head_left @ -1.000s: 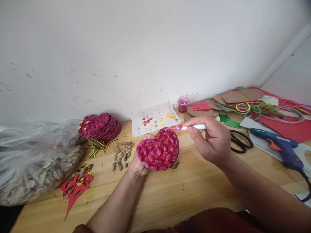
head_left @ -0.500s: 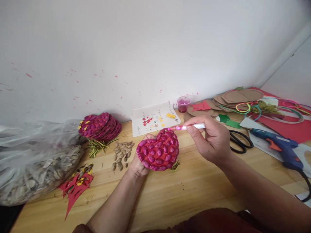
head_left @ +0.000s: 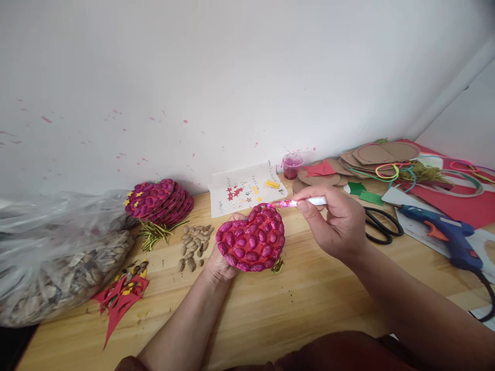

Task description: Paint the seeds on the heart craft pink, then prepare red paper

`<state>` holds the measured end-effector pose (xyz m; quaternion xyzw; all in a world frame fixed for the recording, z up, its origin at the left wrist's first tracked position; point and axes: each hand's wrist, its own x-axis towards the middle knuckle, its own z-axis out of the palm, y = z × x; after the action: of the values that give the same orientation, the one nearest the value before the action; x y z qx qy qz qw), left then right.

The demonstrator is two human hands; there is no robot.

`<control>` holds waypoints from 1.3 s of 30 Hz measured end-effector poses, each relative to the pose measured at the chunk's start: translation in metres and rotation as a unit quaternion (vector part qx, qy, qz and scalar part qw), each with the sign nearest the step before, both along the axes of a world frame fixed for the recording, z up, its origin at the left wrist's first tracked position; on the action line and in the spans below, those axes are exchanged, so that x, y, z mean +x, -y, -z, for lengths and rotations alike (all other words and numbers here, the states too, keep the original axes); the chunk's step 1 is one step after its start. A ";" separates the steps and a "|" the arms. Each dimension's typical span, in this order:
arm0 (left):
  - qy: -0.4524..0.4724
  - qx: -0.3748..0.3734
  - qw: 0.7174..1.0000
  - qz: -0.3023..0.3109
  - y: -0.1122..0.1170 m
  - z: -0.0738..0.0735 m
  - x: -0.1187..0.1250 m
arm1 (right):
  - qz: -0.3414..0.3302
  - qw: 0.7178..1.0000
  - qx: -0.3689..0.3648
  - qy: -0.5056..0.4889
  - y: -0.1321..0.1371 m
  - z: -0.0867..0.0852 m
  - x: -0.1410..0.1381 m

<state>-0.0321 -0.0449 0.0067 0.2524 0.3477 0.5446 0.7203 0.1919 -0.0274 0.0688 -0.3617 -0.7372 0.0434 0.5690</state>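
Right now, your right hand (head_left: 336,221) pinches a white-handled brush (head_left: 314,201) between thumb and fingers, its pink tip pointing left. That tip meets the upper edge of the pink heart (head_left: 252,242), seemingly touching it, though the contact is too small to be sure of. Your left hand (head_left: 221,262) grips the heart from behind and below, its fingers mostly hidden, and keeps the piece raised over the bench (head_left: 266,319) in front of you. Oval, nubbly lumps cover its red face, and a few green strands (head_left: 277,266) show by its lower right edge.

Just left of your left hand lie loose peanuts (head_left: 197,238), with a stack of pink pieces (head_left: 166,202) beyond them. Farther left you have a filled plastic bag (head_left: 50,247) and a red scrap (head_left: 118,314). Behind the heart, a white sheet (head_left: 218,203) carries small stars, near a cup (head_left: 293,168) of purplish liquid. To your right are black-handled scissors (head_left: 395,224), a blue glue gun (head_left: 460,234) and stacked cardboard shapes (head_left: 390,152).
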 end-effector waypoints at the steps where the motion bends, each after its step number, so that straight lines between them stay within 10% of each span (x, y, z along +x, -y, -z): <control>1: 0.008 -0.002 1.000 -0.005 0.000 -0.002 0.000 | -0.002 1.000 0.003 -0.004 0.000 0.000 0.000; 39: -0.049 0.040 0.998 -0.010 -0.001 -0.001 0.002 | 0.018 0.999 0.027 0.033 -0.001 0.002 -0.002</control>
<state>-0.0306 -0.0441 0.0082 0.3039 0.3628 0.5528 0.6859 0.1902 -0.0269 0.0670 -0.3608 -0.7498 0.0010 0.5546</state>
